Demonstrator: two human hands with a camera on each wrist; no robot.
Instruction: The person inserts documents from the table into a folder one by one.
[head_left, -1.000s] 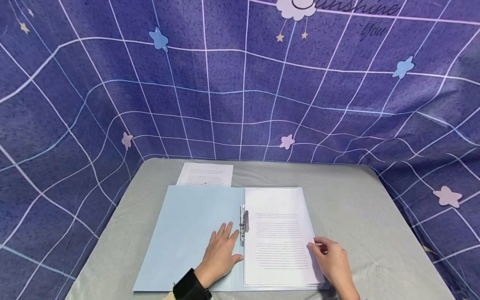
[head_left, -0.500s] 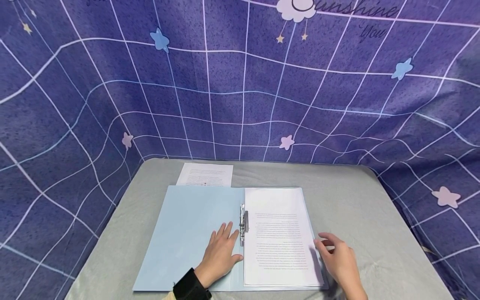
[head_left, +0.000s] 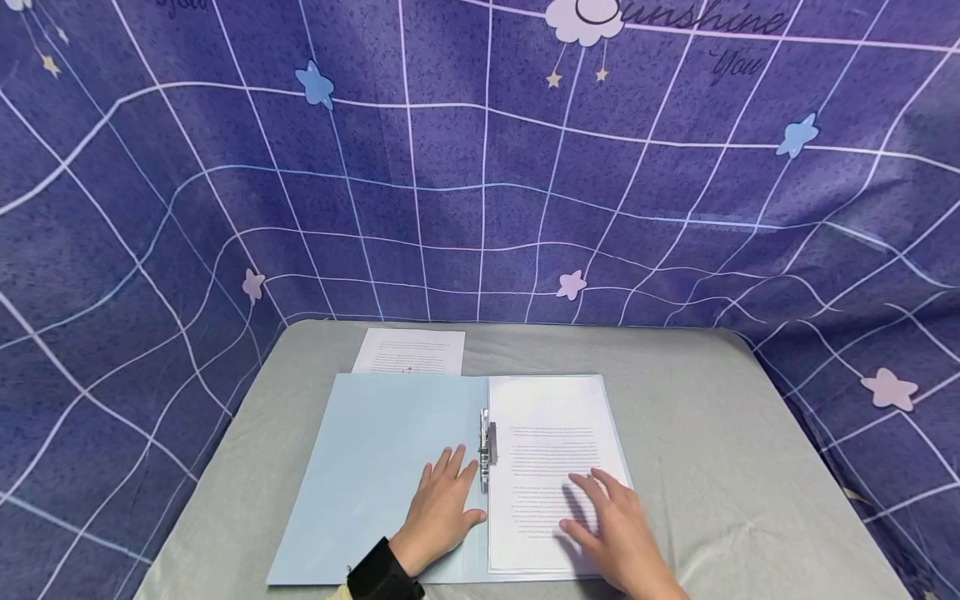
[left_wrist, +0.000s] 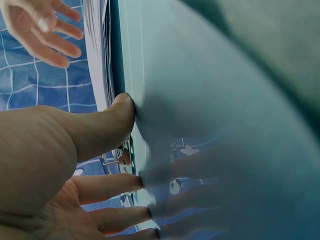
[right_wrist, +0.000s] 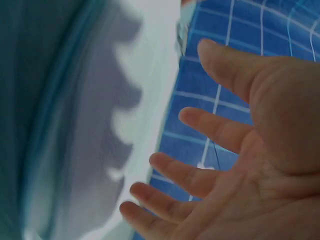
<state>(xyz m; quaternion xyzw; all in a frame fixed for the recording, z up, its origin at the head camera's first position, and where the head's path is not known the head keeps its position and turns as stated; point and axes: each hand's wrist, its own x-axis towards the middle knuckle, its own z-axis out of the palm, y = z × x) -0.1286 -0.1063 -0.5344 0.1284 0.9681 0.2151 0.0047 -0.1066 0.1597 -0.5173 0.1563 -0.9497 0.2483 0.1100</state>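
An open light-blue binder (head_left: 375,450) lies flat on the table. A stack of printed paper (head_left: 555,400) rests on its right side, beside the metal clip (head_left: 484,450) at the spine. My left hand (head_left: 442,504) is spread on the inside of the left cover, near the spine, its fingertips touching the cover in the left wrist view. Over the lower right of the paper hovers my right hand (head_left: 618,529), its fingers apart and loosely bent around nothing. Below it a shadow falls on the sheet. In the right wrist view the fingers (right_wrist: 175,170) are extended above the page.
Another printed sheet (head_left: 412,350) lies behind the binder, partly covered by its far edge. Grey cloth (head_left: 690,417) covers the table. A purple curtain (head_left: 450,208) with a grid and stars hangs along the back and sides.
My right hand let go of the paper's right edge, drew back to the right, then moved left over the page with its fingers spread. My left hand has stayed in place.
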